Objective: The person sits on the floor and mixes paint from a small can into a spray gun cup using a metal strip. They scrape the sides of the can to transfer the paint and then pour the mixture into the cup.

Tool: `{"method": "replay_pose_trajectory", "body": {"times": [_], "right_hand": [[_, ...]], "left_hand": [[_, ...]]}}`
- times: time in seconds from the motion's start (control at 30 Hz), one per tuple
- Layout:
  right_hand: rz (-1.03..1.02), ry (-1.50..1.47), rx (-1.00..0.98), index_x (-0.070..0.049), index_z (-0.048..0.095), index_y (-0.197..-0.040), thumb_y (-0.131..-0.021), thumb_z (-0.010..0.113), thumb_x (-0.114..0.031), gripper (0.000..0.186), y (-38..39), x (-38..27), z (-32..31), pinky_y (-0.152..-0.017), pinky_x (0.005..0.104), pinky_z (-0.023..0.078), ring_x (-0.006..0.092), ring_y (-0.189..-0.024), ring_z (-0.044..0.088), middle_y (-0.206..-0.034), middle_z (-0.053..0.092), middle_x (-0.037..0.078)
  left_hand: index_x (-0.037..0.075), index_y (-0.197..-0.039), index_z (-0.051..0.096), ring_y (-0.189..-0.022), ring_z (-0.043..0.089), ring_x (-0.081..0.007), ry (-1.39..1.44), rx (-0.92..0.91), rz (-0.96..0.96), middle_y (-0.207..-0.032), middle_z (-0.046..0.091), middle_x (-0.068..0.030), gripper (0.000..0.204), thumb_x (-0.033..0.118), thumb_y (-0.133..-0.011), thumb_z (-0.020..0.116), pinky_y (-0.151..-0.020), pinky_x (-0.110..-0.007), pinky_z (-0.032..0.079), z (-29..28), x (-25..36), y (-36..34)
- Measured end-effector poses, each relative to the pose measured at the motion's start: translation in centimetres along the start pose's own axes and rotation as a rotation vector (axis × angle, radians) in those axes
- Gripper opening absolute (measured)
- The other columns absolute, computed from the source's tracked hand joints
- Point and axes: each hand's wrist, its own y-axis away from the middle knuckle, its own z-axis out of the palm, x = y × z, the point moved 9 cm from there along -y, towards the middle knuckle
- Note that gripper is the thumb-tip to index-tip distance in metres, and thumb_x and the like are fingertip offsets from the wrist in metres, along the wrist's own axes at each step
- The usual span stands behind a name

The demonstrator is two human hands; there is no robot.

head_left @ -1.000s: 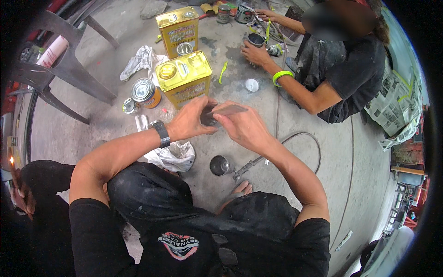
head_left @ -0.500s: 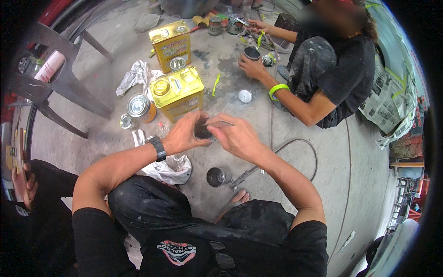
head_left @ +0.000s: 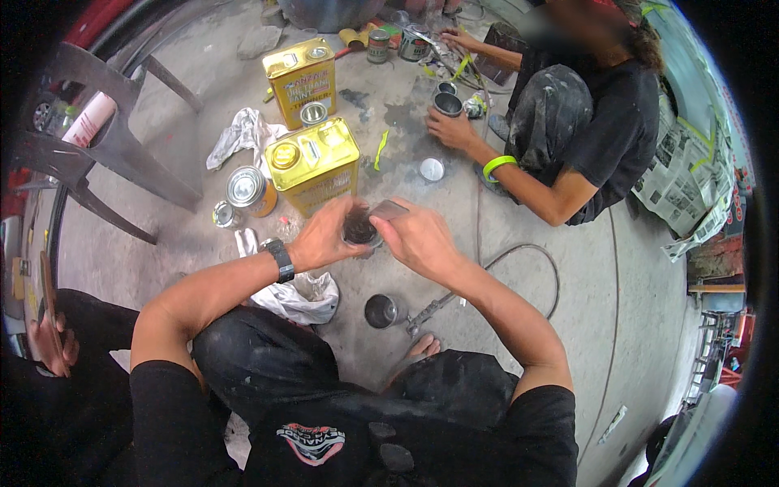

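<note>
Plainly the left hand (head_left: pixel 323 237) grips one cup (head_left: pixel 361 227), the right hand (head_left: pixel 423 242) one blade (head_left: pixel 390 211), near two gold tins (head_left: pixel 312 156)

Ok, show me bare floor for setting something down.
Grey concrete is bare right of the curved dark hose and between the grey plastic chair and left forearm. It's crowded around the gold rectangular tins: round metal cans, crumpled white cloth.

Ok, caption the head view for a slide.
The left hand holds a cup, the right hand a flat tool at its mouth, with a yellow can beyond.
</note>
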Motion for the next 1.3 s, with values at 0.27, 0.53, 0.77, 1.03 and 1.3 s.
{"method": "replay_pose_trajectory", "body": {"times": [0.27,0.53,0.77,1.03,1.3], "right_hand": [[-0.075,-0.054,0.103,0.001,0.071,-0.085,-0.095,0.068,-0.021,0.024,-0.2,-0.2,-0.4,-0.068,0.0500,0.054,0.0414,-0.077,0.068,-0.089,0.068,0.020],[0.060,0.038,-0.077,0.001,0.073,-0.088,-0.096,0.066,-0.021,0.024,-0.1,-0.2,-0.1,-0.069,0.0500,0.054,0.0411,-0.079,0.068,-0.085,0.068,0.020],[0.019,0.003,-0.033,-0.001,0.074,-0.090,-0.096,0.065,-0.022,0.023,-0.2,-0.4,0.0,-0.069,0.0507,0.053,0.0407,-0.081,0.068,-0.090,0.070,0.022],[0.010,-0.001,-0.055,0.000,0.073,-0.089,-0.095,0.067,-0.022,0.023,-0.2,-0.7,0.2,-0.068,0.0501,0.053,0.0412,-0.077,0.067,-0.082,0.068,0.021],[0.040,0.048,-0.056,0.000,0.074,-0.089,-0.095,0.068,-0.023,0.024,0.0,-0.4,0.0,-0.069,0.0487,0.053,0.0407,-0.074,0.067,-0.085,0.069,0.021]], "left_hand": [[0.000,-0.125,0.055,-0.112,0.063,-0.0351,-0.009,0.029,0.052,-0.117,0.063,-0.0183,0.069,0.026,-0.071,0.089,-0.099,-0.043,0.050,0.2,-0.2,-0.1],[0.001,-0.124,0.056,-0.110,0.064,-0.0350,0.001,0.093,0.122,-0.115,0.063,-0.0184,0.066,0.024,-0.071,0.088,-0.096,-0.042,0.051,0.0,0.2,0.2],[0.001,-0.125,0.056,-0.111,0.063,-0.0347,-0.005,0.084,0.118,-0.115,0.063,-0.0185,0.067,0.024,-0.071,0.088,-0.097,-0.042,0.051,-0.2,0.2,0.4],[0.001,-0.124,0.056,-0.110,0.064,-0.0344,0.001,0.081,0.120,-0.115,0.063,-0.0184,0.067,0.024,-0.071,0.089,-0.097,-0.042,0.052,-0.2,0.2,0.5],[0.001,-0.123,0.056,-0.109,0.064,-0.0342,-0.031,0.072,0.111,-0.114,0.064,-0.0180,0.066,0.024,-0.071,0.089,-0.096,-0.042,0.052,-0.2,0.4,0.5]]}}
